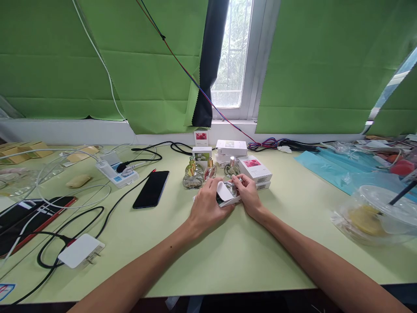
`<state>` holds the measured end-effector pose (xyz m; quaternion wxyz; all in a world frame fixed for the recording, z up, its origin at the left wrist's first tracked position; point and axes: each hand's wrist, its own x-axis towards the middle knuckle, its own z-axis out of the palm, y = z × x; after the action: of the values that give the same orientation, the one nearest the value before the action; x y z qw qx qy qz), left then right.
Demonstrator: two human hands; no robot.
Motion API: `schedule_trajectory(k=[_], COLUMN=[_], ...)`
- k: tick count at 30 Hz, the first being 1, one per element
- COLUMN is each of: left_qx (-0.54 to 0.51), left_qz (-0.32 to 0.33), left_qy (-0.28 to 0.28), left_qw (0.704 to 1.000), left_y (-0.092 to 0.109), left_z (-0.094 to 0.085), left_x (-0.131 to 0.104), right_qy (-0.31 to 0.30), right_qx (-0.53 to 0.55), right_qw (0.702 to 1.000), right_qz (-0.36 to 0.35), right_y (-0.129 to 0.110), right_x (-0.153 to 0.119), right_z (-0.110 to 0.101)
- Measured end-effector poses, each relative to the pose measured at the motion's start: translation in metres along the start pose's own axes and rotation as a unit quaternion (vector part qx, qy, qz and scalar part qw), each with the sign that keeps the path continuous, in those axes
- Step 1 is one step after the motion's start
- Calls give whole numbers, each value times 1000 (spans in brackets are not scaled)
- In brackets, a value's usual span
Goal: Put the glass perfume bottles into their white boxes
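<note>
Head: left hand point(207, 199) grips box point(230, 201), right hand point(247, 191) pinches bottle point(231, 188), seemingly part-boxed. Other bottles point(192, 180) stand unboxed toward worktop point(286, 248) back edge.

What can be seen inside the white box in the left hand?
A glass bottle, at the right hand's fingertips, shows at the white box's opening; flap and left hand hide much inside.

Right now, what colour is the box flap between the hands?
The box flap is white; the head view shows it.

Workspace, home or office unclear: desk point(234, 261), curtains point(325, 65), power strip point(122, 174), phone point(151, 189).
</note>
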<state>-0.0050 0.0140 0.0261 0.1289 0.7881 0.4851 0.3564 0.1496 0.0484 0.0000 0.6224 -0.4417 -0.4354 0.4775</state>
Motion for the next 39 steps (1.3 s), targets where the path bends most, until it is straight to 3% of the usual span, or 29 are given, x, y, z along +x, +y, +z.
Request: schedule_trajectory(k=[39], left_qx=[-17], left_qz=[12], left_qy=[-24], left_qw=[1000], left_y=[-1], left_z=[-2], left_x=[2], right_qy=[-19], right_qx=[-21], right_qw=[1000], right_qz=[13], right_y=[1], right_x=[0], right_z=[-2])
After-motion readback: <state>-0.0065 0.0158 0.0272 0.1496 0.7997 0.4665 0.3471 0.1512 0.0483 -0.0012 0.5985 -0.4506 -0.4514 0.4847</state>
